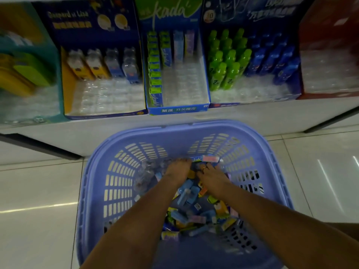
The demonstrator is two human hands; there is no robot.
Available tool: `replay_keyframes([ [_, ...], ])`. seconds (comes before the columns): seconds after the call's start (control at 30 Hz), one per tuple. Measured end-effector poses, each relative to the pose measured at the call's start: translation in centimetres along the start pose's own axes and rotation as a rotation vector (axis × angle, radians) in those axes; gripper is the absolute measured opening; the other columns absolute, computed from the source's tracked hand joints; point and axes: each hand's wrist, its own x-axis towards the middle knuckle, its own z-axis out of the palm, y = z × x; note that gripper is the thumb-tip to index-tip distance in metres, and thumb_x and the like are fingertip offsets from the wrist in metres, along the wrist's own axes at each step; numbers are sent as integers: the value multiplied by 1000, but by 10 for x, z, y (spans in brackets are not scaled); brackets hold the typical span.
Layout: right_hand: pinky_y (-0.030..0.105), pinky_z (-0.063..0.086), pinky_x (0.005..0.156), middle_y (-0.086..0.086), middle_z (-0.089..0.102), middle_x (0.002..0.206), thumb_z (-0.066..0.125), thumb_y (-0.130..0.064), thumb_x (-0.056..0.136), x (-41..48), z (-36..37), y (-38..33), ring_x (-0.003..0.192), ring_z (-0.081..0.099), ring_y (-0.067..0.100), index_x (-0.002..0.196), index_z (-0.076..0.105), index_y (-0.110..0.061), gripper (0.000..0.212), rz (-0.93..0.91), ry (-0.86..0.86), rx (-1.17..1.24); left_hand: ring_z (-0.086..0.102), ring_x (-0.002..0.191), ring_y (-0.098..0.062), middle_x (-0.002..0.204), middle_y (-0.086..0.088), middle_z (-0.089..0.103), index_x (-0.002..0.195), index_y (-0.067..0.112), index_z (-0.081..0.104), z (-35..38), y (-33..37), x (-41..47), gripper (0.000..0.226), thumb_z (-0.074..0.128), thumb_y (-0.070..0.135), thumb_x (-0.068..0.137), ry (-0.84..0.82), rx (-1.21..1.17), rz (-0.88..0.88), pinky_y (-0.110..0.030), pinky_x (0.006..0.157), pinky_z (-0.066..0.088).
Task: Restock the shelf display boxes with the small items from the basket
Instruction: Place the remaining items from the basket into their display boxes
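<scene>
Lavender plastic basket (pixel 93 191), slotted walls, stands on the tiled floor (pixel 38 181) just in front of a low white shelf (pixel 252 115). The bottom holds a loose heap of small items (pixel 189 199): blue, pink, yellow and orange packets.

Both bare forearms reach down into the basket. The left hand (pixel 177 171) lies palm-down on the far part of the heap, with its fingers (pixel 184 161) bent over the items. I cannot tell whether they hold anything. The right hand (pixel 210 177), with a ring (pixel 205 168) on one finger, is just beside it. Its fingers are sunk among the items and the grip cannot be told. A pink-and-white packet (pixel 210 158) lies against the far wall, just beyond both hands.

On the shelf is a row of display boxes. The middle blue box (pixel 178 110) has a full green column at left and mostly bare clear tray. The box to its left (pixel 67 88) holds four items at the back. To the right stand green bottles (pixel 227 61) and blue bottles (pixel 272 59).
</scene>
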Motion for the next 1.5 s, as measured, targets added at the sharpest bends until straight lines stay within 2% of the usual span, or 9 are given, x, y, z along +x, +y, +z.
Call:
replay_keyframes([
  [0.3,44,32,100,16,51,131,45,-20,98,-8,-13,0,127,35,33,129,52,-8,33,-93,-99,37,55,116,-35,128,-22,56,124,-2,54,-19,1,-19,33,53,12,94,-4,-326,-156,-42,95,46],
  [0.43,32,33,67,13,52,80,54,-30,94,-21,-45,6,80,50,28,85,51,-8,24,-29,-218,654,59,103,-38,109,-26,61,109,-5,58,-37,-1,-41,34,52,25,96,29,-649,-279,-42,84,48],
  [0.57,24,45,60,2,57,83,62,-32,90,-42,-87,13,63,56,11,106,54,-5,32,-14,-197,1132,64,76,-25,86,-13,59,90,8,55,-62,6,-67,10,52,17,93,70,-1132,-320,-44,77,56],
  [0.7,33,45,61,7,57,80,65,-33,87,-63,-127,5,59,54,13,97,53,-10,28,-61,30,1256,68,74,-20,95,-14,66,99,8,57,-88,14,-100,26,50,33,98,220,-1602,-228,-35,61,59],
  [0.9,29,36,60,-2,48,70,72,-44,78,-88,-184,-31,63,45,12,79,46,-17,37,-59,323,1021,67,85,-25,102,-21,66,101,3,59,-127,8,-152,36,67,35,86,454,-1532,-56,-35,68,60],
  [1.03,18,31,49,-9,45,57,53,-37,93,-99,-209,-51,50,35,7,81,46,-13,28,-212,339,1383,67,83,-28,93,-22,67,96,0,63,-150,-3,-179,31,63,31,90,616,-1620,-10,-29,65,58],
  [1.23,19,32,47,4,58,73,42,-29,100,-94,-235,-69,49,35,11,123,56,-26,28,-326,432,1635,64,69,-19,71,-6,63,77,10,61,-170,-29,-202,27,65,34,88,926,-1761,-142,-28,59,56],
  [1.37,16,26,38,0,49,59,45,-26,98,-74,-262,-87,45,36,9,83,63,-25,23,-148,637,1474,64,63,-16,62,-5,63,75,3,63,-173,-51,-210,33,65,33,88,1096,-1781,-159,-23,56,54],
  [1.5,13,31,39,-3,52,59,45,-25,97,-45,-301,-104,41,42,2,83,58,-24,19,-136,644,1229,65,62,-13,67,-6,64,78,5,62,-171,-64,-212,33,65,37,88,1197,-1817,-214,-18,52,52],
])
